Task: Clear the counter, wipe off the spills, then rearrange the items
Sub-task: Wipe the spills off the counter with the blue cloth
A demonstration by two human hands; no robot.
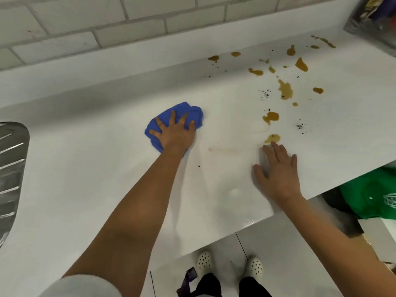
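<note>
A crumpled blue cloth (192, 113) lies on the white counter (96, 168) near its middle. My left hand (174, 133) presses down on the cloth with fingers spread. My right hand (278, 170) rests flat on the counter to the right, fingers straight and holding nothing. Brown liquid spills (285, 90) and dark crumbs (301, 126) are scattered over the counter's right half, the nearest puddle (272, 138) just beyond my right fingertips. A faint brown smear (227, 150) runs between the two hands.
A metal sink drainer (11, 168) sits at the left edge. White brick tiles (107, 28) back the counter. A grey container (375, 22) stands at the far right corner. Below the counter's front edge are a green bag (368, 196) and my white shoes (204, 261).
</note>
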